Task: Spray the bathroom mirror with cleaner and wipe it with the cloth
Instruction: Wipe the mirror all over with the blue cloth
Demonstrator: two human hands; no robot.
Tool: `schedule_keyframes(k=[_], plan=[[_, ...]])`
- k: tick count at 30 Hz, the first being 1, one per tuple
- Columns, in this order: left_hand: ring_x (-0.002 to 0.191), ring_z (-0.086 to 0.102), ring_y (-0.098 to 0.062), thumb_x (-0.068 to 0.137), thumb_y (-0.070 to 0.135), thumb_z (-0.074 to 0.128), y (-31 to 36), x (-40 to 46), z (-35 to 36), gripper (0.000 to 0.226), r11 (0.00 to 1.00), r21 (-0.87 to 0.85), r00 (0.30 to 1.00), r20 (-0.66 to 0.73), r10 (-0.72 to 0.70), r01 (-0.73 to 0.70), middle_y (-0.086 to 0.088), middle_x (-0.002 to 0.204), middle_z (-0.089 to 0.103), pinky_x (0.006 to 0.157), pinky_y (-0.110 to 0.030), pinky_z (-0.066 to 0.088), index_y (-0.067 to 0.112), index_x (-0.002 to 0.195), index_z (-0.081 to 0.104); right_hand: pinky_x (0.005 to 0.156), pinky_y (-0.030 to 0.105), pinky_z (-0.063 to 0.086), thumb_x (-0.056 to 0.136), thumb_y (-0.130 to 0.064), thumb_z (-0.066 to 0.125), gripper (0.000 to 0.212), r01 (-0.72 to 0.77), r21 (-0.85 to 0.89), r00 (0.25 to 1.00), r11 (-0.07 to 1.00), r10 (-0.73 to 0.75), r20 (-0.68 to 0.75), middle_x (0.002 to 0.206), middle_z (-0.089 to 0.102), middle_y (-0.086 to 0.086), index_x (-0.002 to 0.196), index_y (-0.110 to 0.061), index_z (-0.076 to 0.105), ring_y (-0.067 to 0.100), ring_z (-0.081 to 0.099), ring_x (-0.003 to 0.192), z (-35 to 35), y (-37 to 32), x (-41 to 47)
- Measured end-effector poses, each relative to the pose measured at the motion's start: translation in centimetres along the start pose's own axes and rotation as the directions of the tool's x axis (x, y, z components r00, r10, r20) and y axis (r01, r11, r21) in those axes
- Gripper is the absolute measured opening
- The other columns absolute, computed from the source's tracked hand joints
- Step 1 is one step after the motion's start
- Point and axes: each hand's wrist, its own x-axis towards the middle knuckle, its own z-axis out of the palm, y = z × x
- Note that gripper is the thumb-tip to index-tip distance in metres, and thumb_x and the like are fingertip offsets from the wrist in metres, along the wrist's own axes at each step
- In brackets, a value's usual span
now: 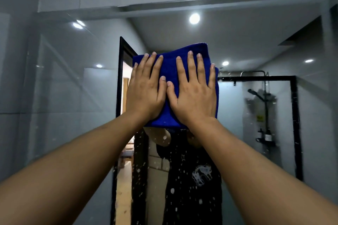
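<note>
Pressing the blue cloth (172, 71) flat on the mirror (73, 78), the left hand (146, 89) and right hand (193, 93) lie side by side with straight, spread fingers. White droplets (172, 190) speckle the glass below the cloth.

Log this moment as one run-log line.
phase: wiping | left hand: flat on blue cloth | right hand: flat on cloth | mirror: spray droplets below cloth

Both forearms (76, 160) are seen bare, no sleeves reaching them. No rings or watch are worn on the hands (146, 93). Nails are cut short.
</note>
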Motion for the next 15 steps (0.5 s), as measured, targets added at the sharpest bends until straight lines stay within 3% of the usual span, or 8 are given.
schedule_keyframes(k=[7, 15], plan=[[0.147, 0.018, -0.02, 0.096, 0.033, 0.026, 5.3, 0.8, 1.6, 0.058, 1.0, -0.007, 1.0, -0.007, 0.008, -0.008, -0.006, 0.157, 0.029, 0.122, -0.04, 0.01, 0.012, 0.15, 0.03, 0.118, 0.048, -0.007, 0.095, -0.049, 0.019, 0.068, -0.002, -0.02, 1.0, 1.0, 0.002, 0.011, 0.163, 0.01, 0.01, 0.155, -0.018, 0.017, 0.026, 0.005, 0.151, -1.5, 5.4, -0.3], [0.148, 0.017, -0.019, 0.096, 0.035, 0.024, 11.5, 1.8, 3.7, 0.059, 0.999, 0.001, 0.999, -0.007, 0.035, -0.035, -0.006, 0.158, 0.028, 0.122, -0.038, 0.007, 0.013, 0.15, 0.029, 0.121, 0.049, -0.001, 0.096, -0.049, 0.022, 0.066, -0.029, -0.043, 0.999, 0.999, 0.029, 0.012, 0.163, 0.009, 0.009, 0.155, -0.02, 0.015, 0.025, 0.004, 0.151, -3.3, 11.7, -0.8]])
